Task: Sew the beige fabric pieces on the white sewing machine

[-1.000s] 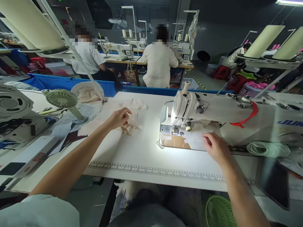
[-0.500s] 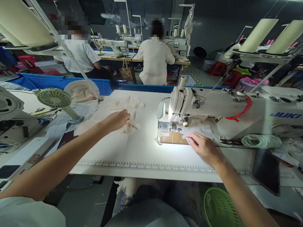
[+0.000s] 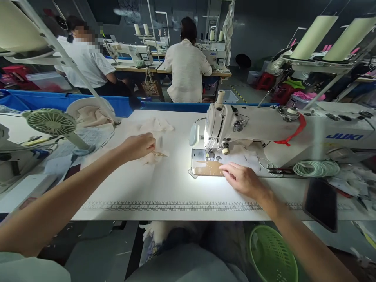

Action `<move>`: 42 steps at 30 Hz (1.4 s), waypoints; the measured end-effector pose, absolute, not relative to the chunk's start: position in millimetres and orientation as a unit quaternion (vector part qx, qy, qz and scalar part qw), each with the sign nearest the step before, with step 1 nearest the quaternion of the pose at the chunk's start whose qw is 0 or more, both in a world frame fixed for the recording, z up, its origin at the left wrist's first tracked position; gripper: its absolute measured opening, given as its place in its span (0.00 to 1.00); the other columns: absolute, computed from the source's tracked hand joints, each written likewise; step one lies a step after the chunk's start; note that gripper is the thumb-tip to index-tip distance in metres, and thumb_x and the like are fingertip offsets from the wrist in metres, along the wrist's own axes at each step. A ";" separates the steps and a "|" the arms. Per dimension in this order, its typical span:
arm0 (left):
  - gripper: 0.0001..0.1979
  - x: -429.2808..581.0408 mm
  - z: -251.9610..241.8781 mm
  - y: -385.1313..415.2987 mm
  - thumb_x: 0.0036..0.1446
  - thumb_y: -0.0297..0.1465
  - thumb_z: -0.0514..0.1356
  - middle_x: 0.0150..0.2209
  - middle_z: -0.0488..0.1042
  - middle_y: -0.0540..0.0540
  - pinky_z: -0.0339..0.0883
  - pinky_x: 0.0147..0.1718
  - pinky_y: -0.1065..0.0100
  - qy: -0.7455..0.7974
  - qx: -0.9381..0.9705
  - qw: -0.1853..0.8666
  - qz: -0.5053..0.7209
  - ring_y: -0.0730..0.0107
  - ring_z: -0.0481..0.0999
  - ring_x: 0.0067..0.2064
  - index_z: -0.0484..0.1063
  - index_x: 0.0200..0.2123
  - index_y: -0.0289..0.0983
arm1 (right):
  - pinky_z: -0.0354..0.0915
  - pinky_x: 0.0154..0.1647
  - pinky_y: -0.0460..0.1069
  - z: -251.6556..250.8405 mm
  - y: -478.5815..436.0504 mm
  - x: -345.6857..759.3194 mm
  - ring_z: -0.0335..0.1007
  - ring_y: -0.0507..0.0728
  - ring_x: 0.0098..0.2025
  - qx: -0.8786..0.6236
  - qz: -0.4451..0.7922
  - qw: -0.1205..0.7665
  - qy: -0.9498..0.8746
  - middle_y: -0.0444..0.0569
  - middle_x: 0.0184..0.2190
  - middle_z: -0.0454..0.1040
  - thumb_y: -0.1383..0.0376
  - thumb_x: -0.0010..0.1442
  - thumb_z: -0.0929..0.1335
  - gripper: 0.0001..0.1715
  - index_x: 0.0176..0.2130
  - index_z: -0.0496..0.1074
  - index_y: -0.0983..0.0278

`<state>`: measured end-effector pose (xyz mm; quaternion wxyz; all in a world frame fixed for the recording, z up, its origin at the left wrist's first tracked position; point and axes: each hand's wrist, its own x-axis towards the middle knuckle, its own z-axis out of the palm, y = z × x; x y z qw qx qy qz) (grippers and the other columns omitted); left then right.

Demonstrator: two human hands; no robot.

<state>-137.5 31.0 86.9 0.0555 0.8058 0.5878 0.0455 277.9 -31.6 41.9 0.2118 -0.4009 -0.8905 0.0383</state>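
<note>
My left hand [image 3: 138, 146] is closed on a small crumpled piece of cream fabric [image 3: 154, 157] lying on the white sewing table [image 3: 164, 188]. My right hand [image 3: 242, 180] rests with fingers spread on white fabric [image 3: 245, 157] beside the brown taped patch [image 3: 207, 169] in front of the needle. The white sewing machine [image 3: 229, 125] stands behind it, its lamp lighting the plate. More cream fabric pieces [image 3: 155, 125] lie farther back on the table.
A green fan [image 3: 53, 123] and papers sit at the left. A coil of pale green cord [image 3: 315, 168], a dark phone [image 3: 321, 203] and a red ribbon [image 3: 289, 135] are at the right. A green basket [image 3: 272, 256] stands below the table edge. Two people sit at machines behind.
My right hand slid left along the plate toward the needle area. My left hand stayed closed on the fabric piece. The camera view shifted slightly rightward.
</note>
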 end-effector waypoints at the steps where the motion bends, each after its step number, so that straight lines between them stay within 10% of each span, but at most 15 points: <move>1: 0.08 -134.4 85.9 30.3 0.58 0.36 0.58 0.38 0.78 0.41 0.68 0.37 0.62 0.556 0.825 0.059 0.086 0.53 0.78 0.42 0.70 0.27 0.41 | 0.67 0.35 0.48 41.9 -30.2 272.2 0.75 0.55 0.35 -0.403 0.036 0.207 -0.891 0.49 0.39 0.80 0.66 0.72 0.60 0.19 0.49 0.78 0.60; 14: 0.11 -6.6 67.0 24.2 0.57 0.39 0.58 0.26 0.78 0.49 0.64 0.30 0.68 0.423 0.807 0.379 0.163 0.68 0.74 0.29 0.70 0.27 0.40 | 0.53 0.34 0.50 21.4 -25.4 228.8 0.61 0.54 0.33 -0.341 -0.105 0.176 -0.917 0.50 0.36 0.70 0.63 0.75 0.62 0.15 0.45 0.77 0.64; 42: 0.09 18.0 51.4 36.5 0.52 0.39 0.63 0.26 0.78 0.51 0.61 0.30 0.67 0.549 0.745 0.364 0.100 0.65 0.76 0.31 0.74 0.26 0.40 | 0.56 0.33 0.52 25.9 -27.5 234.2 0.61 0.56 0.30 -0.392 -0.066 0.157 -0.904 0.50 0.35 0.73 0.64 0.75 0.59 0.20 0.50 0.79 0.64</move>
